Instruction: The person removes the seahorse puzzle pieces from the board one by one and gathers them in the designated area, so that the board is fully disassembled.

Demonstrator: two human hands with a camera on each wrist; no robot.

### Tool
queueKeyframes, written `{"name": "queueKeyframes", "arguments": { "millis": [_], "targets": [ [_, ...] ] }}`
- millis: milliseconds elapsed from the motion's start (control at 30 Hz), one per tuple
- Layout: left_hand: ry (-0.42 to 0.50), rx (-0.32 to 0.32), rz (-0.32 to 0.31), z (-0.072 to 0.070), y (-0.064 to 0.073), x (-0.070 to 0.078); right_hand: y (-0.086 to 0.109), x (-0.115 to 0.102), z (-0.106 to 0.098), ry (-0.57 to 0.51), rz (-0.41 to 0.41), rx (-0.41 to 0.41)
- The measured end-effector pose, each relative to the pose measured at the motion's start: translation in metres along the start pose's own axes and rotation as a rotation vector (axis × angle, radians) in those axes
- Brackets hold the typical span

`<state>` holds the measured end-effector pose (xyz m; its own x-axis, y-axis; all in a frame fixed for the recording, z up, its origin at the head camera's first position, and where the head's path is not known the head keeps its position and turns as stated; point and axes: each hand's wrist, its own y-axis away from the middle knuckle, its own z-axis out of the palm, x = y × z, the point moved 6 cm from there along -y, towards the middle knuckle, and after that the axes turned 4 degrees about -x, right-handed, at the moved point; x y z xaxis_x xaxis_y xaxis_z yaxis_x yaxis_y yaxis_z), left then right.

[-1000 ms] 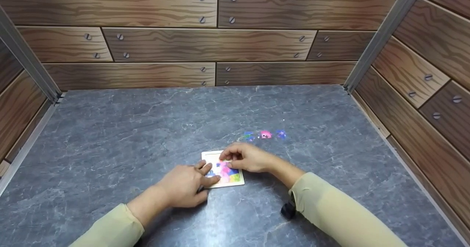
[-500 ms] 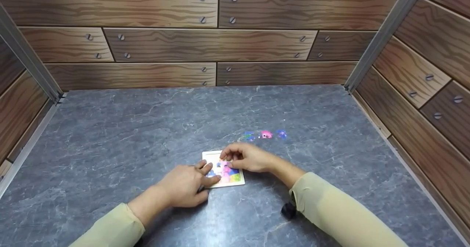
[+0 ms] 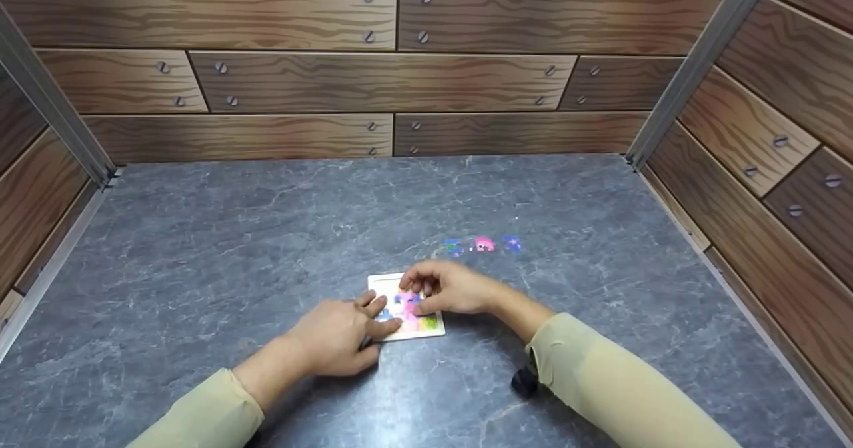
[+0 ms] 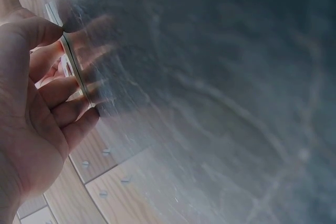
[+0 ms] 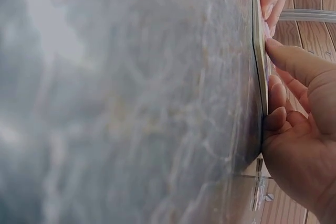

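Note:
A small jigsaw puzzle board with a pale frame and a pink, blue and yellow-green picture lies flat on the table in the head view. My left hand rests across its left side, fingers spread on the picture; in the left wrist view, its thumb is at the board's edge. From the right, my right hand reaches over the upper right part, with thumb and fingertips apart on the pink area. The right wrist view shows the right thumb pressing on the board's face, other fingers bent by its edge.
Beyond the right hand lie a blue-green puzzle piece, a pink piece with an eye and a blue piece with a star shape. Wood-patterned walls with metal corner posts enclose the grey marbled table.
The right thumb has slid slightly toward the person, widening its gap from the fingertips and showing more of the pink picture. The left hand and loose pieces stay in place.

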<state>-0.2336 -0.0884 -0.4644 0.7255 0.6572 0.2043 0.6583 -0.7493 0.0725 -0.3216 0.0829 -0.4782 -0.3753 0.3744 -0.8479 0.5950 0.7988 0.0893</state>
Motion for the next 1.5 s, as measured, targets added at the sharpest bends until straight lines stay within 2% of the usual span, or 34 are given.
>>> {"name": "queueKeyframes", "arguments": {
  "millis": [600, 967, 1233, 1500],
  "targets": [
    [-0.012, 0.019, 0.011, -0.0011, 0.0007, 0.0011, 0.0032, -0.0041, 0.0012, 0.034, 0.024, 0.035],
    [-0.011, 0.034, 0.018, -0.0019, 0.0001, 0.0004, 0.0043, -0.0084, 0.0024, 0.046, -0.019, 0.046],
    [-0.003, 0.028, 0.014, -0.0019, -0.0004, 0.0000, 0.0037, -0.0049, 0.0026, 0.021, -0.010, 0.046],
    [0.008, 0.016, 0.003, -0.0006, 0.0000, 0.0003, 0.0033, -0.0028, 0.0046, 0.061, 0.011, 0.041]
  ]
}}
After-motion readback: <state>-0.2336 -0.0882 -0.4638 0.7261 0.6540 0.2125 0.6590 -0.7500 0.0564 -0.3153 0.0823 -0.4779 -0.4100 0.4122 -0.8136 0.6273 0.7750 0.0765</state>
